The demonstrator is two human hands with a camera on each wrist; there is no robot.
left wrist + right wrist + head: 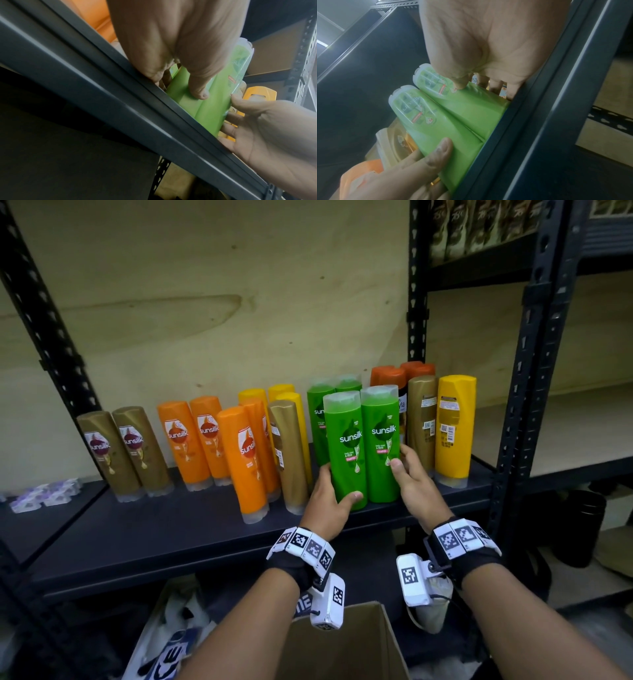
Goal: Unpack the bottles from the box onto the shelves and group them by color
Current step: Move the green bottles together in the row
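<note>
Two green Sunsilk bottles stand side by side near the front edge of the dark shelf (171, 529). My left hand (330, 494) grips the left green bottle (344, 453) low down, thumb across its front and fingers behind it. My right hand (406, 462) holds the right green bottle (380, 446), thumb on the front and fingers along its right side. The left wrist view shows the left hand (180, 54) on the green pair (197, 108). The right wrist view shows the right hand (488, 47) pinching the same pair (453, 115). Two more green bottles (322, 405) stand right behind.
Left of the green pair stand brown bottles (125, 453), orange bottles (195, 440), yellow ones (284, 395) and a gold bottle (289, 453). To the right are a gold bottle (423, 419) and a yellow bottle (454, 426). The cardboard box (342, 645) sits below my wrists.
</note>
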